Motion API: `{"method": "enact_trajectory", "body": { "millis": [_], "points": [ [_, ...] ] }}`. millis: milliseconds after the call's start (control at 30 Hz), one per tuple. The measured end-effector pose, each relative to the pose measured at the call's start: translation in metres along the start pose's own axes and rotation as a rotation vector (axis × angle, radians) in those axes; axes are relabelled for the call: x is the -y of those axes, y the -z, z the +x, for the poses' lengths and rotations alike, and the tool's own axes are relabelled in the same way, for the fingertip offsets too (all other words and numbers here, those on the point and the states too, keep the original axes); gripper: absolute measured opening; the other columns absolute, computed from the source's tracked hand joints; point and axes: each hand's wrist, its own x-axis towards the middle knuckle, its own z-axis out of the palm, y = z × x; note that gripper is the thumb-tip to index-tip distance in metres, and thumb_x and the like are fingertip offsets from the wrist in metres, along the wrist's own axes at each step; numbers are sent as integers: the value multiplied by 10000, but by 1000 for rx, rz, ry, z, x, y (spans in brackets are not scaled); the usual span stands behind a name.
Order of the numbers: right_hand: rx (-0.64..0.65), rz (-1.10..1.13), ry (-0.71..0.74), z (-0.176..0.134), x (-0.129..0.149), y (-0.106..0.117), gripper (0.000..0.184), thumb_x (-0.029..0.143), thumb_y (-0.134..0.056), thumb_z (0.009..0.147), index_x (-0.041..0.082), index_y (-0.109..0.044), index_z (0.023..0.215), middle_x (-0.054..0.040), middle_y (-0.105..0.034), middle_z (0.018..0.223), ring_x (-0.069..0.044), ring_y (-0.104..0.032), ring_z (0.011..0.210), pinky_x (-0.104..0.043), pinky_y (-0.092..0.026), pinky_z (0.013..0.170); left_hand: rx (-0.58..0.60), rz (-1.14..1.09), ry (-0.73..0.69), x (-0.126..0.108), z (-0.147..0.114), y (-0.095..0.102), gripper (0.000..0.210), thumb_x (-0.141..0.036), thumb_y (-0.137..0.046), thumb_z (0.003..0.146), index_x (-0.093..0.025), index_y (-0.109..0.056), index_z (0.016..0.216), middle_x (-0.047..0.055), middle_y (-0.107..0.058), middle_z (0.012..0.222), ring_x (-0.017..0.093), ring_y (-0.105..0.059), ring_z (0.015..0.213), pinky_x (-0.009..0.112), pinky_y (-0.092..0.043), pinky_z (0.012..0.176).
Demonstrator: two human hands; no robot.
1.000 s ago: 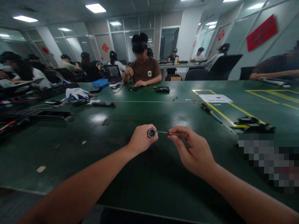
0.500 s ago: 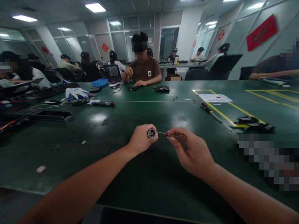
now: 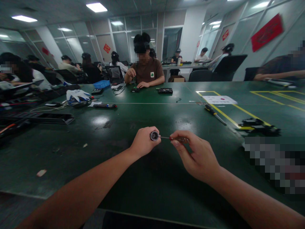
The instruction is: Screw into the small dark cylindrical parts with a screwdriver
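And here at centre frame, the left hand (image 3: 144, 142) grips a round, hollow-ended part (image 3: 154, 136) while the right hand (image 3: 200, 154) pinches a slim screwdriver (image 3: 182, 140) at its side, the work seemingly under way, what's left unclear!

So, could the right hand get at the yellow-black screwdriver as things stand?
Probably not straight away: the right hand is occupied with a small screwdriver whose shaft points toward the round part in the left hand. Otherwise, nothing visible blocks its way to the yellow-black screwdriver.
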Motion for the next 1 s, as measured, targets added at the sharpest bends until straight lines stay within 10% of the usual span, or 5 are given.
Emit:
{"method": "enact_trajectory", "body": {
  "millis": [1000],
  "points": [
    [69, -30, 57, 2, 6, 2, 136, 145, -522, 964, 203, -560, 1081, -46, -683, 901, -177, -665, 780, -301, -514, 702, 6, 21, 22, -3, 0, 1, 32, -190, -702, 746, -185, -671, 751, -25, -661, 696, 121, -545, 618, 249, -365, 602]
  ]
}}
